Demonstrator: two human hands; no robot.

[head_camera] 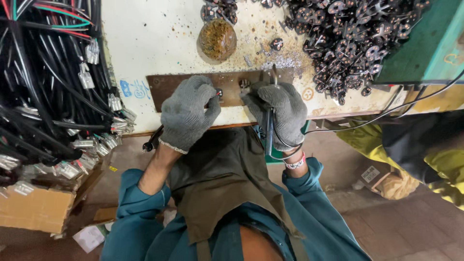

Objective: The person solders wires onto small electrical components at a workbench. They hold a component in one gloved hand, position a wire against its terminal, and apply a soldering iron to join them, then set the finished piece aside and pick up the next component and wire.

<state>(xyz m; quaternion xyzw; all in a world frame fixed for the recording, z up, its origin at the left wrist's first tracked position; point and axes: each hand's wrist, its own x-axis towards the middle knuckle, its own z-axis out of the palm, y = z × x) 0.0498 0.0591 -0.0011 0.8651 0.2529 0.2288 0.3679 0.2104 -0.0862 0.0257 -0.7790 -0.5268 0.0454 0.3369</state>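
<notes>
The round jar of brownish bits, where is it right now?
In the head view the jar stands on the white bench, top centre, just beyond the brown metal plate and left of the heap of dark metal parts.

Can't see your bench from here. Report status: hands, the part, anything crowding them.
Left hand gloved, closed on small dark part at brown metal plate. Right hand gripping corded tool, tip on plate. Pile of metal parts beyond, clear of hands.
</notes>
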